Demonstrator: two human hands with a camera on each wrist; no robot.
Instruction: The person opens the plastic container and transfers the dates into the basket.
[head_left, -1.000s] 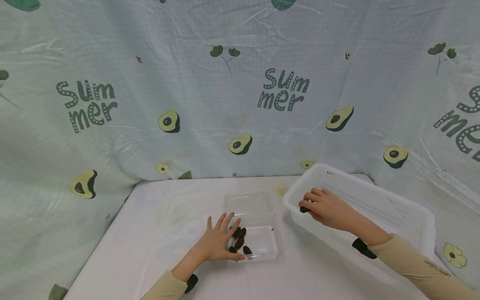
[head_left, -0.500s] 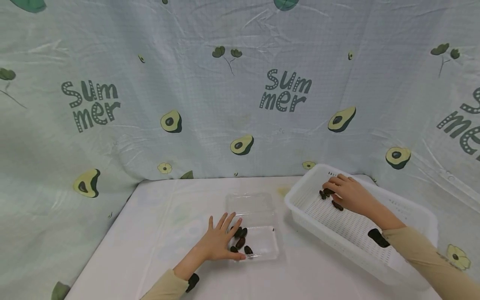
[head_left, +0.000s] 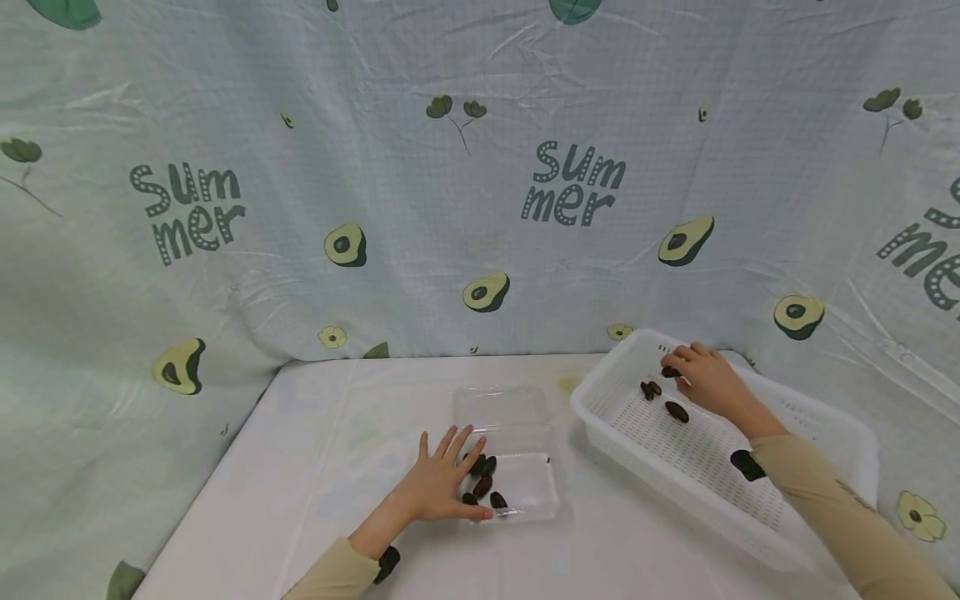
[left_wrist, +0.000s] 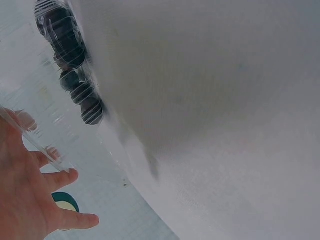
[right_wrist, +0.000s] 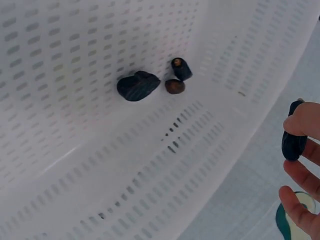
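Observation:
My right hand pinches a dark date between thumb and fingers, over the far side of the white perforated basket. Below it, on the basket floor, lie a larger date and two small dark pieces close together. My left hand, fingers spread straight, rests at the left edge of an opened clear plastic clamshell box. Several dark dates sit along the left side of that box. In the left wrist view, fingertips show through the clear plastic.
The clamshell's clear lid lies folded back behind its tray. A white cloth covers the table. Behind it hangs a curtain printed with avocados and lettering. The basket slants across the table's right side.
My right hand moved right from the basket's left rim into the basket, then lifted slightly with a date pinched in it. The left hand stays in place.

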